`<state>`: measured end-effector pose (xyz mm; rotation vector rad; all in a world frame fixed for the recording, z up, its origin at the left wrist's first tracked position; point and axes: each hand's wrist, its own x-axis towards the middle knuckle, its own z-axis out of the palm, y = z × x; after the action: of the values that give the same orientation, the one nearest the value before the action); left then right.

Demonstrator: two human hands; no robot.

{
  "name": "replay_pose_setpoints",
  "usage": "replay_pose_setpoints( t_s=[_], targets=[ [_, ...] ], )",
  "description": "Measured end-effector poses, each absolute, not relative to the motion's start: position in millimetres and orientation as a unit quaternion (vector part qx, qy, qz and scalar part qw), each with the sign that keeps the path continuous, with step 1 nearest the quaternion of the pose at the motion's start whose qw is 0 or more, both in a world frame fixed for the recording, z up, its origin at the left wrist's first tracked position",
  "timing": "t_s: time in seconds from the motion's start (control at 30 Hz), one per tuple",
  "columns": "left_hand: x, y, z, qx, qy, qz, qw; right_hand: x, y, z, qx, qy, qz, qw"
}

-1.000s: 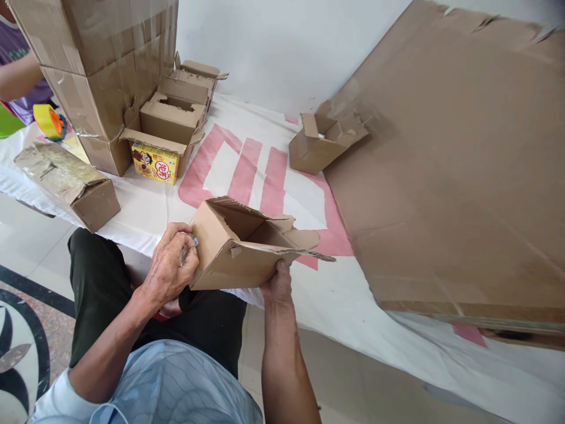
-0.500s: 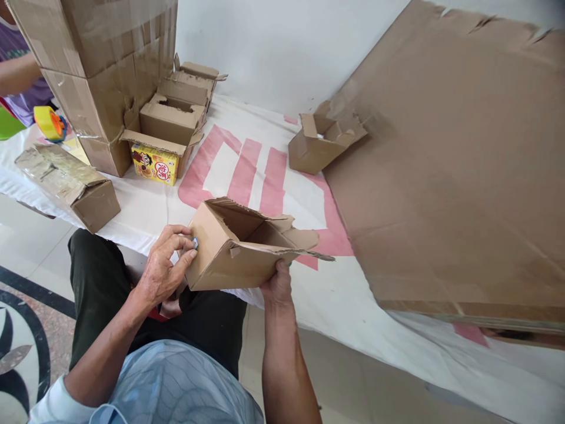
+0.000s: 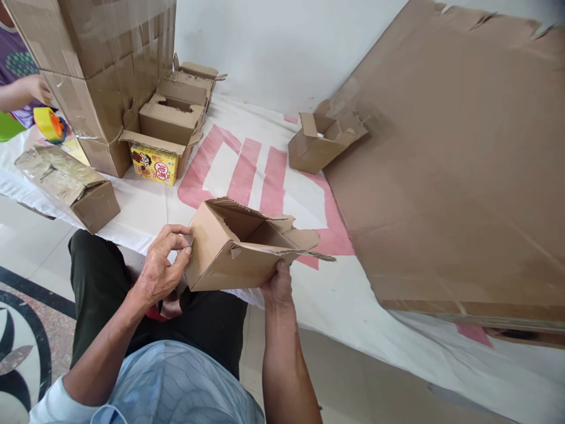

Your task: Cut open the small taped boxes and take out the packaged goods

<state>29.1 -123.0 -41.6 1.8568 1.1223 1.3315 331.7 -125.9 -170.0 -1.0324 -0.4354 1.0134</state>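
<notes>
An open cardboard box [image 3: 242, 265] with ragged flaps is held tilted over the table's front edge. My right hand [image 3: 278, 285] grips it from below at the right end, thumb on the near side and the other fingers hidden underneath. At the box's left end, my left hand [image 3: 165, 265] pinches a small, thin bluish-grey piece [image 3: 191, 242] between thumb and fingertips, close against the cardboard. That piece is too small to tell what it is. The inside of the box is mostly in shadow.
A closed taped carton [image 3: 66, 182] lies left. Behind it are stacked cartons [image 3: 106, 88], several open boxes [image 3: 163, 123], a yellow printed packet [image 3: 154, 165] and a tape dispenser [image 3: 49, 123]. Another open box [image 3: 318, 144] stands by a large cardboard sheet [image 3: 459, 176]. A co-worker's hand [image 3: 37, 88] shows far left.
My left fingers have drawn slightly left, and the small piece between them now shows nearly edge-on. The box and my right hand stay put. The co-worker's hand has shifted.
</notes>
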Motion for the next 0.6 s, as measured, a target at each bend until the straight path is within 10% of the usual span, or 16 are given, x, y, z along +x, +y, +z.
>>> replay_pose_setpoints(
  t_s=[0.3,0.6],
  targets=[
    [1,-112,-33,0.621,0.412,0.513,0.426,334,-125,-181,-0.492,-0.190,0.432,0.731],
    [-95,-57,28,0.654,0.527,0.506,0.197,342,-129,-199,-0.502,-0.196,0.454,0.709]
  ],
)
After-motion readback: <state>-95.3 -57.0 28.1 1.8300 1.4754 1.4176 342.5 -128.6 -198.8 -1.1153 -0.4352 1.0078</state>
